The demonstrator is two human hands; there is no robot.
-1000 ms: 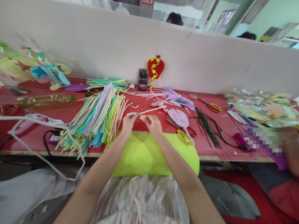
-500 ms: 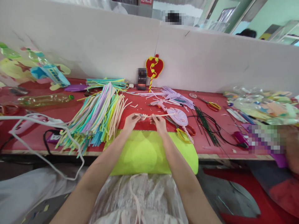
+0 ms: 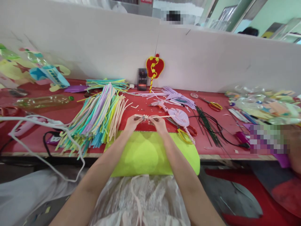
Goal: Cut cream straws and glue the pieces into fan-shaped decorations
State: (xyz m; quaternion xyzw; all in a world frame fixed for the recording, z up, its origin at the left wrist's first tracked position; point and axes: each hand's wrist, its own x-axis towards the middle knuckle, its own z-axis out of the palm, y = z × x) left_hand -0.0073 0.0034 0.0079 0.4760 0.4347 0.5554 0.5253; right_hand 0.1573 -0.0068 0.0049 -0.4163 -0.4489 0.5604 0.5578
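Between my two hands runs a pale cream pipe cleaner [image 3: 164,116], bent into small loops near its left part. My left hand [image 3: 133,121] pinches the looped end, and a short straight tip sticks out past the fingers. My right hand [image 3: 157,121] is closed on it just beside the loops, with the long straight end reaching right. That end passes in front of a lilac fan-shaped piece [image 3: 178,116] with a twisted handle. Just behind the right hand lies a pink glue gun [image 3: 161,105]. Some fingertips are hidden.
A thick bundle of coloured pipe cleaners [image 3: 98,113] lies left. Lilac pipe cleaners [image 3: 178,97], scissors [image 3: 215,106] and dark green wires [image 3: 208,130] lie right. A red fan-shaped decoration [image 3: 155,66] stands against the white partition [image 3: 94,40]. A yellow-green sheet [image 3: 145,153] hangs over the table edge.
My right hand has moved left along the pipe cleaner, so both hands are now close together at the loops. The things on the table have stayed put.
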